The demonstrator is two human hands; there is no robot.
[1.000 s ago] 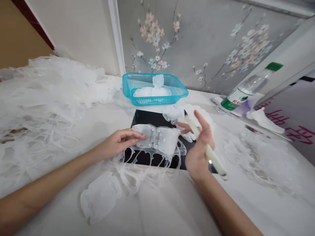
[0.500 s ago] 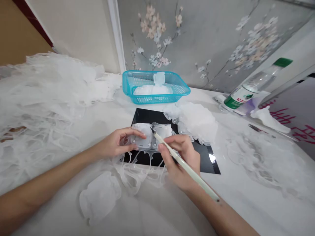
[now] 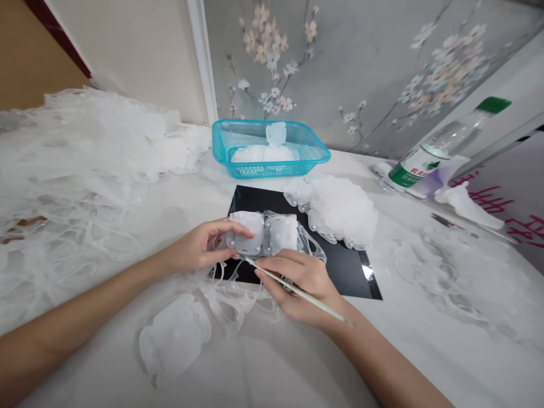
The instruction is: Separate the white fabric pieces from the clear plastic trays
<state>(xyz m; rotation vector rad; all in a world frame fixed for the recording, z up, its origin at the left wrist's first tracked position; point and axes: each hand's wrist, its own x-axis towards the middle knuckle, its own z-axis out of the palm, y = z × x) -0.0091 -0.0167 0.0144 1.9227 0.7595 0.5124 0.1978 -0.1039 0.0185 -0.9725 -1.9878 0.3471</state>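
My left hand (image 3: 208, 245) holds the left end of a translucent white moulded sheet (image 3: 247, 238) with two rounded panels. Its index finger lies across the left panel, and the thumb touches the lower edge. In my right hand (image 3: 301, 277) is a slim, pale-green, pen-shaped tool (image 3: 312, 298), gripped like a pen. The tool's front end is at the sheet's lower edge, near my left thumb; what kind of tip it has is not clear. A black mat (image 3: 348, 272) lies beneath. Thin clear frame strips (image 3: 227, 300) hang off its front edge.
A blue basket (image 3: 272, 170) holding white pieces stands behind the mat. A stack of translucent pieces (image 3: 346, 209) is at its right rear. One loose piece (image 3: 174, 337) lies in front. Heaped scraps (image 3: 85, 147) cover the left. A bottle (image 3: 429, 156) and tweezers-like tool (image 3: 446, 220) are right.
My right hand has swung the pen-shaped tool from the gap between the two panels down to the sheet's lower edge, with the handle now lying flatter. My left hand has stayed in place.
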